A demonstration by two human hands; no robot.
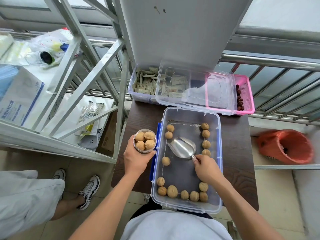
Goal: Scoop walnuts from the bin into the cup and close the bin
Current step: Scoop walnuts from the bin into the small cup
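Four walnuts [145,140] filled the clear cup [145,151] gripped by the left hand [136,159] at frame centre. The right hand's [207,168] fingers pinched the empty metal scoop [182,147] inside the open bin [218,170], with seventeen walnuts lining its walls.

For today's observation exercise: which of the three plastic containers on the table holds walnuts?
The clear bin nearest the person, with blue latches, has walnuts along its walls. The far-left tub holds paper sachets; the pink basket holds red dates.
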